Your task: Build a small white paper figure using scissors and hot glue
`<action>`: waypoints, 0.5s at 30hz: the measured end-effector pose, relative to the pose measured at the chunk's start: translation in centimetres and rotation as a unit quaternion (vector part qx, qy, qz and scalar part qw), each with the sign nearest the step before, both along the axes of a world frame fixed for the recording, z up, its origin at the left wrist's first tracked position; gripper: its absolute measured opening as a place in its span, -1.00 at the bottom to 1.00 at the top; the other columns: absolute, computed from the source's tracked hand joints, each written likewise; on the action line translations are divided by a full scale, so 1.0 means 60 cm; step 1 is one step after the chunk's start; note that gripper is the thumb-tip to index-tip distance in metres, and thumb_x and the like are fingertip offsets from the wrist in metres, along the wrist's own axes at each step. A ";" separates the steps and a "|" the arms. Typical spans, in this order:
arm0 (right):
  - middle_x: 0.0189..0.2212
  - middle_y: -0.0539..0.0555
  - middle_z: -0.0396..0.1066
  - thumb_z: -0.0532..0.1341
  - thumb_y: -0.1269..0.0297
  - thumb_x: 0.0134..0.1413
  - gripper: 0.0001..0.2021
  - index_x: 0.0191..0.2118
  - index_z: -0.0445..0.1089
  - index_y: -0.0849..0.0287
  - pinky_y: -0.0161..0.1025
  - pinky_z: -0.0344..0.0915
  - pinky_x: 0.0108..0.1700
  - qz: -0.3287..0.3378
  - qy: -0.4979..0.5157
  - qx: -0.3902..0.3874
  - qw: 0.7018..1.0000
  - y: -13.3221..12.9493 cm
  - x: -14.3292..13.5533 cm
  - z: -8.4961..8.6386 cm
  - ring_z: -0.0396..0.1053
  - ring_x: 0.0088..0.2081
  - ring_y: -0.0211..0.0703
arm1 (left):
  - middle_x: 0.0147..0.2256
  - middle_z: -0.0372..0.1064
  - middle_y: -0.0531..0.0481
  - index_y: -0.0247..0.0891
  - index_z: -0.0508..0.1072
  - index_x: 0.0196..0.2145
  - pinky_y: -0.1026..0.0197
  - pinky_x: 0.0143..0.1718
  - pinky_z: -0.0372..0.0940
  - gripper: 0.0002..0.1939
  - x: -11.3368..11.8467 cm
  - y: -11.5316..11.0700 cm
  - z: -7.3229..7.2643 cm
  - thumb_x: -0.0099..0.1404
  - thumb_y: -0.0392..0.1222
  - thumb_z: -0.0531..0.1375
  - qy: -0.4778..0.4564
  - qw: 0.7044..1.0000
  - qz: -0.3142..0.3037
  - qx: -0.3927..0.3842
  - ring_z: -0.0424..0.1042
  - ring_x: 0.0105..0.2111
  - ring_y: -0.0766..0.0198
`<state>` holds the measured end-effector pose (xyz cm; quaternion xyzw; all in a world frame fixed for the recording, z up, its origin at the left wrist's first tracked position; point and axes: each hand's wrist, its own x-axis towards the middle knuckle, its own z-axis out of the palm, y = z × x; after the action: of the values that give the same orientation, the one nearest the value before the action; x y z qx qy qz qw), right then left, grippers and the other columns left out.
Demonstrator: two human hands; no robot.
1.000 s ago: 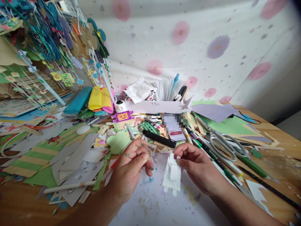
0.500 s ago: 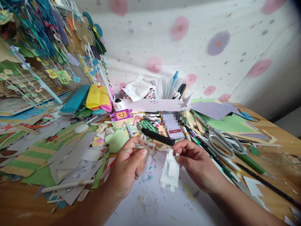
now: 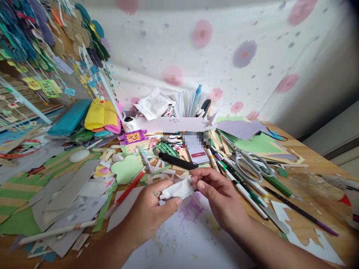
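Between my two hands is a small white paper piece, turned sideways above a white sheet stained with purple and yellow. My left hand pinches its left end, the thumb along the lower edge. At the piece's right end, the thumb and fingers of my right hand are closed on it. Just beyond my fingers lie a black pen-like tool and a phone, partly blurred out. A red marker rests left of my left hand.
Large scissors and many markers lie to the right. Paper scraps and a green flower-shaped cutout cover the left. A white box with supplies stands at the back. Paper decorations hang at upper left.
The white piece has gone from hanging upright in my right hand to lying sideways between both hands. My left hand has taken hold of it. The view has shifted to the right.
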<state>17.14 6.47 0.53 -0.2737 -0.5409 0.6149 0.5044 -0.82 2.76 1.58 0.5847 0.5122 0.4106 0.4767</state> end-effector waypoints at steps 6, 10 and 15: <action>-0.37 0.05 0.38 0.30 0.24 0.07 -0.89 -0.32 0.48 0.16 -0.28 0.26 -0.29 0.029 -0.103 0.056 0.993 0.010 0.016 0.025 0.33 -0.32 -0.20 | -0.47 0.38 0.01 -0.19 0.48 -0.43 0.26 -0.45 0.22 -0.96 -0.002 -0.004 0.004 0.15 -0.20 0.24 0.012 1.000 0.009 0.009 0.30 -0.46 0.22; -0.46 0.01 0.33 0.26 0.31 0.09 -0.90 -0.41 0.40 0.19 -0.29 0.22 -0.33 0.039 -0.154 0.097 0.983 0.005 0.014 0.029 0.28 -0.40 -0.24 | -0.45 0.36 0.01 -0.19 0.46 -0.44 0.25 -0.41 0.25 -0.92 -0.005 -0.001 0.003 0.18 -0.17 0.24 0.040 0.997 0.008 0.060 0.33 -0.42 0.20; -0.46 0.01 0.33 0.23 0.33 0.12 -0.89 -0.42 0.37 0.18 -0.30 0.22 -0.35 0.024 -0.160 0.116 0.980 0.003 0.011 0.022 0.28 -0.41 -0.25 | -0.43 0.40 0.01 -0.17 0.51 -0.38 0.25 -0.34 0.28 -0.92 -0.005 0.004 0.006 0.24 -0.18 0.23 0.065 0.988 -0.001 0.140 0.40 -0.39 0.20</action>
<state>17.79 6.63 1.88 -0.2946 -0.6888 0.5083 0.4247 -1.14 3.00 1.93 0.6720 0.4789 0.4387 0.3559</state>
